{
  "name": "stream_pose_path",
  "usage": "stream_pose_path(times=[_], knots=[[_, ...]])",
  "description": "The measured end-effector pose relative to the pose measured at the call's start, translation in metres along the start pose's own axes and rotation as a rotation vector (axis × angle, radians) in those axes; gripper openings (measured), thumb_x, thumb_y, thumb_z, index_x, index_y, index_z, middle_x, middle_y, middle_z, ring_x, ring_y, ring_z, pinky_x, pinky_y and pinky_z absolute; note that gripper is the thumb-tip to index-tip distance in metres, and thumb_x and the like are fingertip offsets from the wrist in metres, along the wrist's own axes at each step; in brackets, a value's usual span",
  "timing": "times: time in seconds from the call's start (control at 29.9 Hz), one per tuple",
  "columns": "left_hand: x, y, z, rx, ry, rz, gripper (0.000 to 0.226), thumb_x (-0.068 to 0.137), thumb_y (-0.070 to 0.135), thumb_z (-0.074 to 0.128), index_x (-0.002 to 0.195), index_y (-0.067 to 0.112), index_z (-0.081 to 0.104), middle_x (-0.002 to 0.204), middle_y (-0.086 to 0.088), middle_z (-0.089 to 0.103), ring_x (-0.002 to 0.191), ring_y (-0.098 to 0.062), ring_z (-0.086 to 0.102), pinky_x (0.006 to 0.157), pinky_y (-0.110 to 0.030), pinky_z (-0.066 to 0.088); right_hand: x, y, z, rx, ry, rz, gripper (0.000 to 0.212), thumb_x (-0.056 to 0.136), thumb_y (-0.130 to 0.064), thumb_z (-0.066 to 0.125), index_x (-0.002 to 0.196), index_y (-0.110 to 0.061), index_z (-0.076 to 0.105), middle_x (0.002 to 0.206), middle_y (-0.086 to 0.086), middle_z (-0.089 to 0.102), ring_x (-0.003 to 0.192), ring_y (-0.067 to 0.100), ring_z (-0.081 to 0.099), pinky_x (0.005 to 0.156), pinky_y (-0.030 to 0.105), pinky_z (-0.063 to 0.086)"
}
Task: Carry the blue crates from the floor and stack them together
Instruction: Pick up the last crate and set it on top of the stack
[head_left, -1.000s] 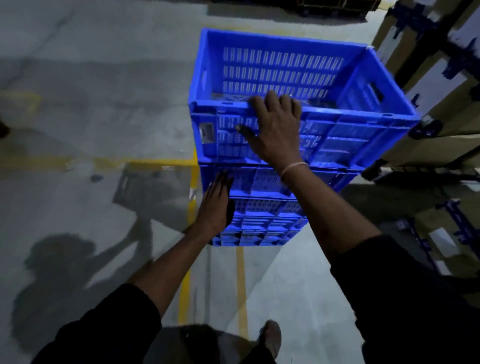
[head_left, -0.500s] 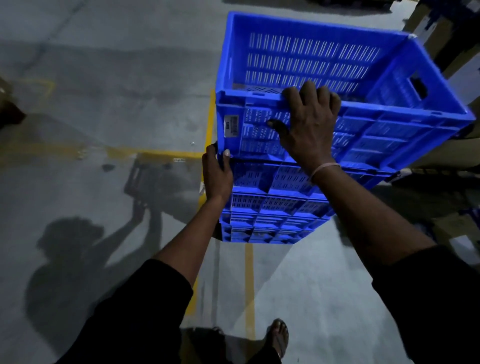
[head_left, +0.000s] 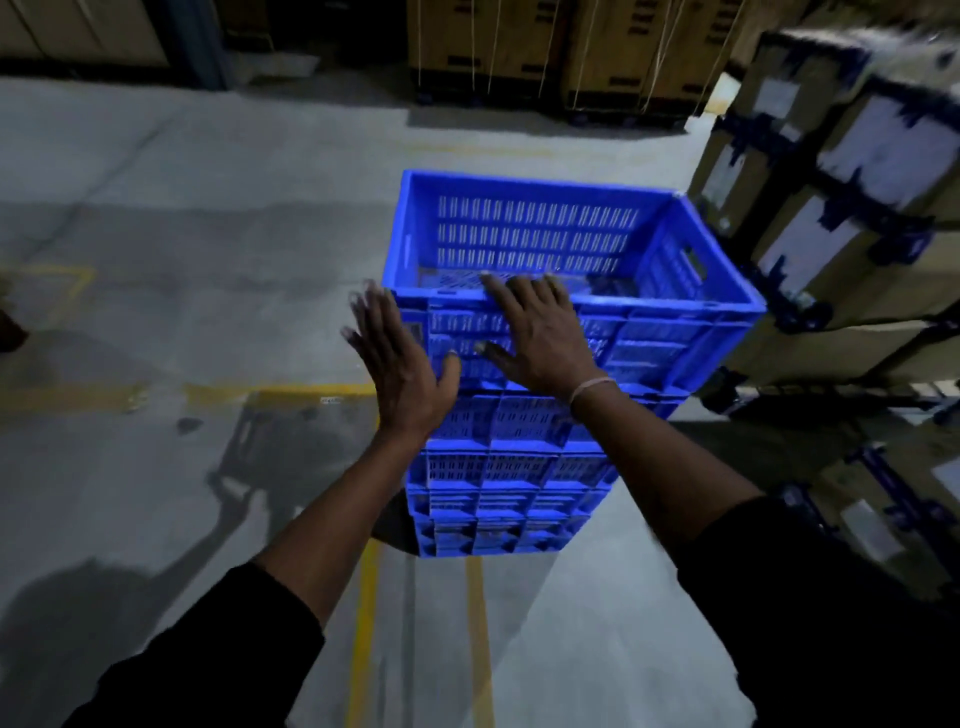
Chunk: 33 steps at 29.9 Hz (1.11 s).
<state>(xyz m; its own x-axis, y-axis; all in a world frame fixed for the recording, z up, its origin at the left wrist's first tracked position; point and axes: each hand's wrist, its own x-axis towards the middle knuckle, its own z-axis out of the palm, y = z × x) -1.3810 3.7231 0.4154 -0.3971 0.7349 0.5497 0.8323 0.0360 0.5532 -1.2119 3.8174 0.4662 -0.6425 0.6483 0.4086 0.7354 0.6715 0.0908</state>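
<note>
A stack of blue slotted plastic crates (head_left: 509, 467) stands on the concrete floor in front of me. The top crate (head_left: 670, 322) is open upward and looks empty. My right hand (head_left: 540, 332) lies on the top crate's near wall, fingers straight and reaching over its rim. My left hand (head_left: 400, 358) is flat with spread fingers at the near-left corner of the top crate, slightly blurred; whether it touches the crate I cannot tell.
Banded cardboard boxes (head_left: 841, 208) are stacked close on the right of the crates. More boxes on pallets (head_left: 545, 47) line the back. Yellow floor lines (head_left: 363, 623) run under the stack. Open concrete floor (head_left: 182, 260) lies to the left.
My left hand let go of the lower crate's corner and rose, opening flat beside the top crate. My right hand's fingers straightened on the rim. The view pulled back from the stack.
</note>
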Motion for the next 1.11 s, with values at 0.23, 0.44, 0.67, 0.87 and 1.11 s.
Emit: stream_pose_path(times=[0.23, 0.44, 0.67, 0.87, 1.11], knots=[[0.075, 0.032, 0.006, 0.459, -0.202, 0.2, 0.058, 0.099, 0.061, 0.027, 0.133, 0.028, 0.061, 0.148, -0.008, 0.052, 0.151, -0.036, 0.023, 0.117, -0.069, 0.003, -0.043, 0.087, -0.023, 0.096, -0.079, 0.161, 0.07, 0.099, -0.069, 0.015, 0.159, -0.032, 0.024, 0.16, 0.006, 0.037, 0.152, 0.029, 0.022, 0.123, 0.056, 0.006], [0.112, 0.042, -0.003, 0.567, -0.535, 0.049, 0.066, 0.095, 0.072, 0.017, 0.134, 0.038, 0.059, 0.163, -0.017, 0.024, 0.151, -0.039, 0.012, 0.12, -0.061, 0.007, -0.064, 0.194, -0.053, 0.097, -0.246, 0.471, 0.082, 0.091, -0.079, 0.007, 0.156, -0.034, 0.03, 0.169, 0.003, 0.01, 0.156, 0.027, -0.002, 0.121, 0.059, -0.007], [0.125, 0.041, 0.007, 0.672, -0.549, -0.091, 0.096, 0.076, 0.089, 0.011, 0.155, 0.035, 0.026, 0.167, -0.011, 0.013, 0.153, -0.037, -0.003, 0.114, -0.066, 0.012, -0.051, 0.243, -0.046, 0.162, -0.377, 0.548, 0.096, 0.086, -0.088, 0.014, 0.159, -0.026, 0.025, 0.169, 0.008, -0.003, 0.155, 0.027, -0.01, 0.125, 0.052, 0.007], [0.123, 0.03, 0.017, 0.664, -0.473, -0.061, 0.091, 0.08, 0.088, 0.012, 0.152, 0.037, 0.029, 0.166, -0.006, 0.016, 0.152, -0.034, 0.001, 0.112, -0.059, 0.02, -0.059, 0.237, -0.041, 0.184, -0.246, 0.545, 0.089, 0.095, -0.073, 0.031, 0.161, -0.017, 0.012, 0.169, 0.004, -0.004, 0.155, 0.019, -0.005, 0.125, 0.037, 0.007], [0.122, 0.038, 0.009, 0.607, -0.525, -0.05, 0.106, 0.07, 0.094, -0.003, 0.157, 0.037, 0.021, 0.168, -0.005, 0.011, 0.152, -0.038, 0.0, 0.115, -0.061, 0.012, -0.06, 0.239, -0.043, 0.255, -0.292, 0.553, 0.097, 0.089, -0.081, 0.025, 0.162, -0.021, 0.004, 0.169, 0.002, -0.009, 0.155, 0.019, -0.009, 0.127, 0.041, 0.006]])
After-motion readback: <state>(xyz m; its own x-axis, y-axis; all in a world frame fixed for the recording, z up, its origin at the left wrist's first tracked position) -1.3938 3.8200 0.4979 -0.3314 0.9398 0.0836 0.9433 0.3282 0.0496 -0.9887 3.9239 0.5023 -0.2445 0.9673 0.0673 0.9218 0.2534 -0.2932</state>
